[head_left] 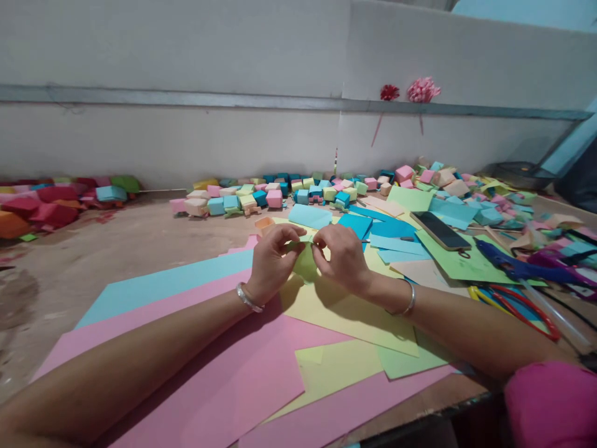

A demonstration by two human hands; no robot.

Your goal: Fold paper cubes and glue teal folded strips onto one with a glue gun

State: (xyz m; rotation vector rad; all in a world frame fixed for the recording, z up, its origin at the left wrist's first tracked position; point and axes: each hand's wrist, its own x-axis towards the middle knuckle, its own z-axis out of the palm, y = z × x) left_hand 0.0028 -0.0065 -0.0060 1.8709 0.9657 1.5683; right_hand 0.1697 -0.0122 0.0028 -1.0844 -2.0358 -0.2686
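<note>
Between my two hands is a small piece of light green paper (306, 264), partly hidden by the fingers. My left hand (276, 261) pinches its left side, and my right hand (342, 258) pinches its right side. Both hands are over a yellow paper sheet (359, 317). Just beyond them lies a curved light blue paper piece (310, 216). A small peach paper piece (264, 225) sits past my left hand. Large pink sheets (224, 386) and a light blue sheet (163, 283) spread under my left forearm.
Rows of small coloured paper boxes (274, 199) line the wall, with more at the far left (56, 202). At right lie a phone (441, 230), a blue glue gun (508, 261), scissors with red and yellow handles (522, 311) and paper scraps. Two paper flowers (423, 90) hang on the wall rail.
</note>
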